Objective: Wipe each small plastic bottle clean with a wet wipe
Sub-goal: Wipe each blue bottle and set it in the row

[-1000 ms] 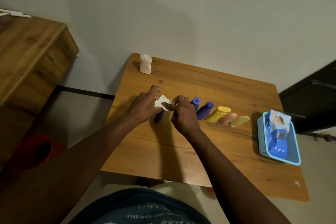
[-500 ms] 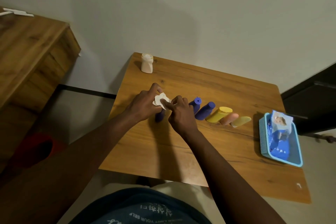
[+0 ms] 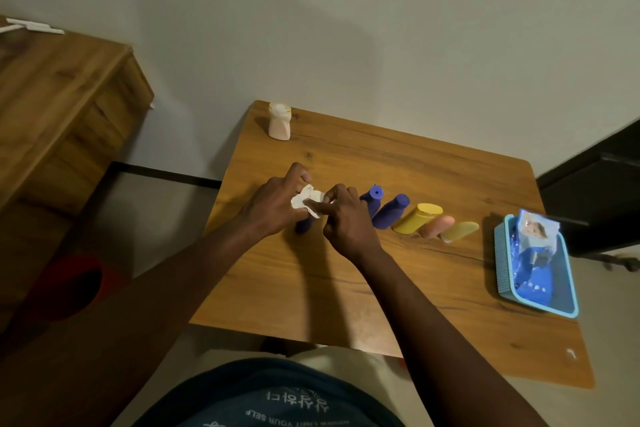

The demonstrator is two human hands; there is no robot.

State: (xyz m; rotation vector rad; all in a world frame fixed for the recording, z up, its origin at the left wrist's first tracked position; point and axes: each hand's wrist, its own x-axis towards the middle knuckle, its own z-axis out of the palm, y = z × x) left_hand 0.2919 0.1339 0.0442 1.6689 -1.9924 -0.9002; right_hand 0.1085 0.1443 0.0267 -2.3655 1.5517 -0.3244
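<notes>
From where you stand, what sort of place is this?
Probably a room in a home: a small wooden table against a plain wall, a wooden cabinet beside it, and a blue basket holding a wipes pack.

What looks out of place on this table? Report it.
Nothing spilled or broken. One white bottle stands upright alone at the table's far left corner, while the other bottles lie in a row. The wipes pack leans askew in the blue basket.

Wooden table (image 3: 450, 184) bears a bottle row (image 3: 417, 218), white bottle (image 3: 279, 121), blue basket (image 3: 502, 260).
</notes>
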